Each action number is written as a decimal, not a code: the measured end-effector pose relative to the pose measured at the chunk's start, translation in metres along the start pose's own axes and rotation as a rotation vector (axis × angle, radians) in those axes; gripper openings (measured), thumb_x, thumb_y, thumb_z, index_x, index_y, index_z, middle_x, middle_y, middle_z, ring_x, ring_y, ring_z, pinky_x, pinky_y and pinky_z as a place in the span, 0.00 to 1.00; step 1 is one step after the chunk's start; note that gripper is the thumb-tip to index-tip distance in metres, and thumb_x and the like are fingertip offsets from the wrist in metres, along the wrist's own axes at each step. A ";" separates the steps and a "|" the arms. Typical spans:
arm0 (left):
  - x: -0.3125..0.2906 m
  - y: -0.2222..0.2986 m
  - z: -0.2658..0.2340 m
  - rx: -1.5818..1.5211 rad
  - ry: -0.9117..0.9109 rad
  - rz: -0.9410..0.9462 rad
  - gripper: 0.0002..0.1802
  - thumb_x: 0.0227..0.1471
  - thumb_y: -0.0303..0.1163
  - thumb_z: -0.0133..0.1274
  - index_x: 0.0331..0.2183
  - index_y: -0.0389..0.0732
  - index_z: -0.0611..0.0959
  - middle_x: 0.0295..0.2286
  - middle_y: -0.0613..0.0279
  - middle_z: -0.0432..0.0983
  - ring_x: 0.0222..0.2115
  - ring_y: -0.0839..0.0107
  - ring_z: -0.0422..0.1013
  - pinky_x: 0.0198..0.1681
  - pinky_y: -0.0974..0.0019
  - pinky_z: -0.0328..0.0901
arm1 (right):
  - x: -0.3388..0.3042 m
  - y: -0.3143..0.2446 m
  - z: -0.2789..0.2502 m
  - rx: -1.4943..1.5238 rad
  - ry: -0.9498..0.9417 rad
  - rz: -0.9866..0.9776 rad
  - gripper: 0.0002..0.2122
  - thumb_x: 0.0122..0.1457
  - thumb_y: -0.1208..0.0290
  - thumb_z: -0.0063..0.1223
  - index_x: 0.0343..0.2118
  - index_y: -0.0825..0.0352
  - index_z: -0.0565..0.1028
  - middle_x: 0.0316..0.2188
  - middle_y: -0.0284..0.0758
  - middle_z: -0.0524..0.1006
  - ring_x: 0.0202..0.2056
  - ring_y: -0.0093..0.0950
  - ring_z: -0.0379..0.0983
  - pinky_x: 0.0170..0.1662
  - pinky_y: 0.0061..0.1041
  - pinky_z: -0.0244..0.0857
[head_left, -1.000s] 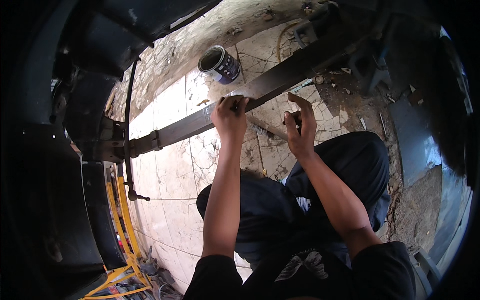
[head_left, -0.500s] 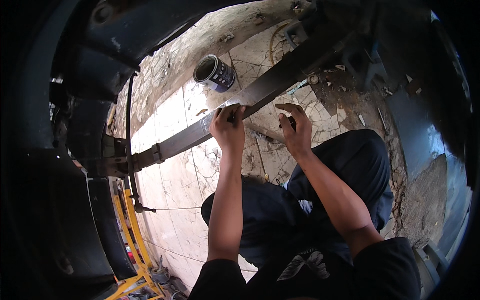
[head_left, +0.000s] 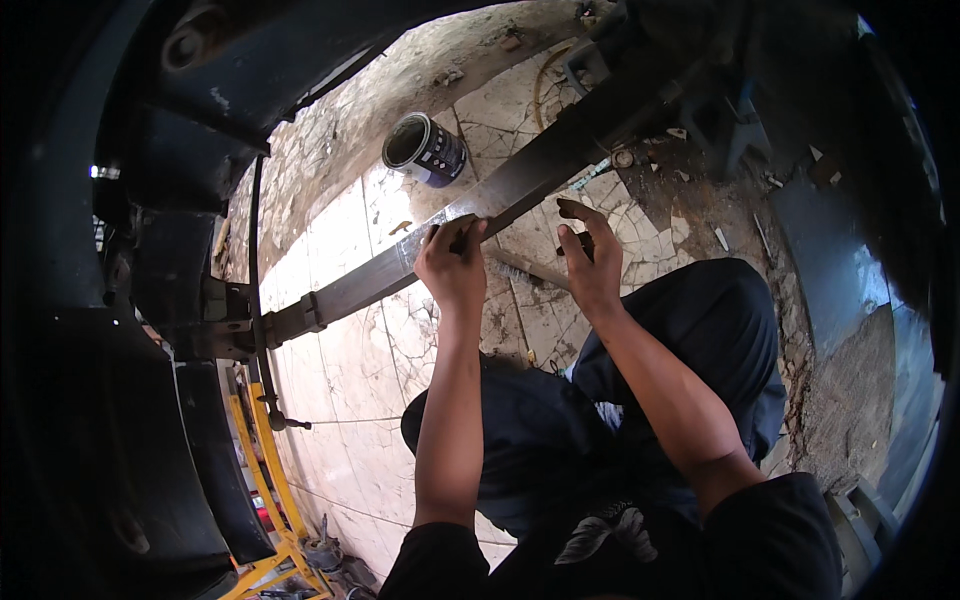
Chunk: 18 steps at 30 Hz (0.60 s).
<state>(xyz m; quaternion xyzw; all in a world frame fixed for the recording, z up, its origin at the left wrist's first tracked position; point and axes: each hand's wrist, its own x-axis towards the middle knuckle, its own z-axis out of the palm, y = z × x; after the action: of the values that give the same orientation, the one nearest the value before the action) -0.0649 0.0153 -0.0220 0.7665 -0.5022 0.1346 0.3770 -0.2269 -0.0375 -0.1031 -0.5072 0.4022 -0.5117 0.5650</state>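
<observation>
Beam (head_left: 365,283): dark grey, paler silvery patch midway, near-black toward far right. Can (head_left: 447,160) beyond it: navy wall flecked with white print, silvery rim, murky grey-olive inside. Floor tiles (head_left: 350,370): off-white, veined with dark crack lines. Stand (head_left: 270,465), near left: bright yellow. Large panel (head_left: 110,430), left: black. Sheet (head_left: 822,275), right: blue-grey, light blue sheen. Trousers (head_left: 700,310): dark navy. Shirt (head_left: 765,535): black, pale grey wing-shaped print. Hose (head_left: 541,95), far side: dull yellow.

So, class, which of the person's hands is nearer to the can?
Left. The left hand is just below the can in the picture, at the bar; the right hand is lower and well right of it.
</observation>
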 end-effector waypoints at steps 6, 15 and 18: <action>0.037 -0.014 0.026 0.031 0.015 0.014 0.10 0.49 0.35 0.70 0.33 0.41 0.90 0.27 0.55 0.84 0.28 0.57 0.80 0.34 0.59 0.71 | -0.008 -0.008 0.008 -0.087 -0.090 0.041 0.15 0.62 0.78 0.56 0.53 0.64 0.78 0.47 0.41 0.80 0.35 0.30 0.80 0.38 0.30 0.72; -0.003 -0.007 0.005 -0.035 -0.028 0.016 0.07 0.50 0.32 0.70 0.32 0.42 0.89 0.27 0.55 0.82 0.28 0.58 0.79 0.32 0.58 0.70 | 0.005 0.005 -0.006 -0.056 0.067 0.036 0.16 0.62 0.78 0.58 0.53 0.66 0.78 0.44 0.40 0.81 0.33 0.29 0.78 0.37 0.29 0.71; 0.024 -0.019 0.012 0.059 -0.078 0.068 0.08 0.51 0.34 0.69 0.34 0.43 0.90 0.28 0.53 0.84 0.29 0.58 0.80 0.34 0.59 0.71 | 0.002 -0.002 -0.002 -0.052 0.048 -0.003 0.16 0.62 0.78 0.58 0.54 0.66 0.78 0.44 0.39 0.82 0.30 0.28 0.77 0.36 0.28 0.71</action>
<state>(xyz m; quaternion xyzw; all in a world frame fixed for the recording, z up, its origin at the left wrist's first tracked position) -0.0395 -0.0057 -0.0247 0.7645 -0.5382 0.1323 0.3294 -0.2288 -0.0398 -0.1009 -0.5101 0.4279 -0.5139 0.5409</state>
